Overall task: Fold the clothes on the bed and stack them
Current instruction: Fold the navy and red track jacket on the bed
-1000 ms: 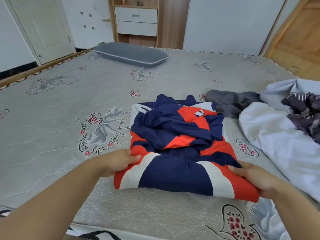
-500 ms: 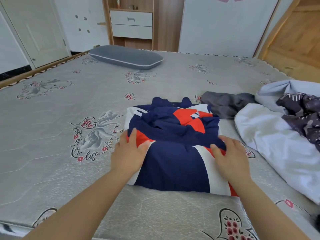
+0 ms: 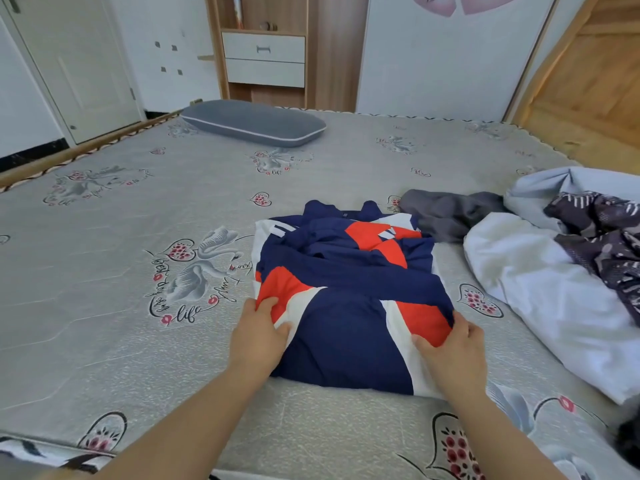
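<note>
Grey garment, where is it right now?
In the head view the grey garment lies crumpled on the mattress, right of centre, just beyond the navy, red and white top and left of the white bedding.

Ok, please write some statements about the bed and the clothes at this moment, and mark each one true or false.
1. Both hands are on the navy, red and white garment. True: the left hand and the right hand rest on its near side edges.
2. The grey pillow lies next to the person's hands. False: it lies at the far end of the mattress.
3. A dark grey garment lies crumpled beyond the striped one. True.
4. The white bedding is on the left. False: it is on the right.
</note>
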